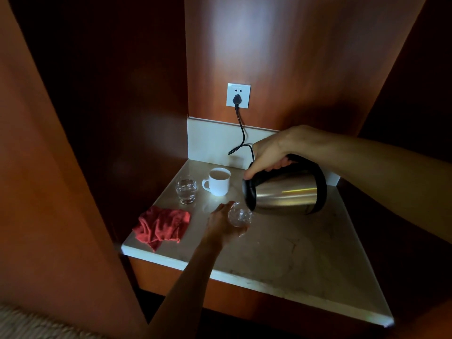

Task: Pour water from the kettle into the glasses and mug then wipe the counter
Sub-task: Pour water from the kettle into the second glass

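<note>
On marble counter [305, 243], right hand [271, 150] grips black handle of steel kettle [286, 193] tipped spout-down over glass [239, 215] held by left hand [223, 225], filled glass [186, 189], white mug [219, 181], red cloth [162, 225] to left.

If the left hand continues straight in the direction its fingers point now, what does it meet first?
The left hand already holds the near glass. Its fingers point up and away toward the back of the counter. Past that glass, the white mug looks like the first thing in line, though depth is hard to judge in one view.
</note>
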A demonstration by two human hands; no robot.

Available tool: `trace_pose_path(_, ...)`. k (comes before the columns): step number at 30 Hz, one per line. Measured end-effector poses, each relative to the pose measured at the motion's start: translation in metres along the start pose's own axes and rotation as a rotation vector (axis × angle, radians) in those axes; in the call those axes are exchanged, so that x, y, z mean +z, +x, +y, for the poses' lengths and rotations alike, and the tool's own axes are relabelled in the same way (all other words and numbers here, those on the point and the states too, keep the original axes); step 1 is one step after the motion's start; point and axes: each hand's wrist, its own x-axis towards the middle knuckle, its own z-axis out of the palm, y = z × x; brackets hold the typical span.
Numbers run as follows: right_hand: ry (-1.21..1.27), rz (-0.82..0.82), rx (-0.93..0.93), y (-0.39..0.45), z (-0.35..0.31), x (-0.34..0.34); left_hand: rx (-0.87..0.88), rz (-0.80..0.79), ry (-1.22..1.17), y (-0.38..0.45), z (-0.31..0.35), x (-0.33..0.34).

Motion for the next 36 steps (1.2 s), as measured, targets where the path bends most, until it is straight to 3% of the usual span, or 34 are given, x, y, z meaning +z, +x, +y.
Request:
trace_pose_path(14,0.007,0.028,0.010,-0.001,0.009,0.003,0.011,0.022,0.020,0.003,-0.004,0.004)
trace_pose_path(20,0.157,0.051,-0.007,-0.010,0.035,0.012,0.016,0.018,0.031,0.003,-0.004,0.004)
trace_pose_path(25,0.383,0.042,0.011,-0.016,0.071,0.035,0.027,0.029,0.030,0.002,-0.002,0.003)
trace_pose_path(36,1.148,0.407,-0.007,-0.011,0.134,0.094,0.026,0.072,0.034,0.006,-0.008,0.013)
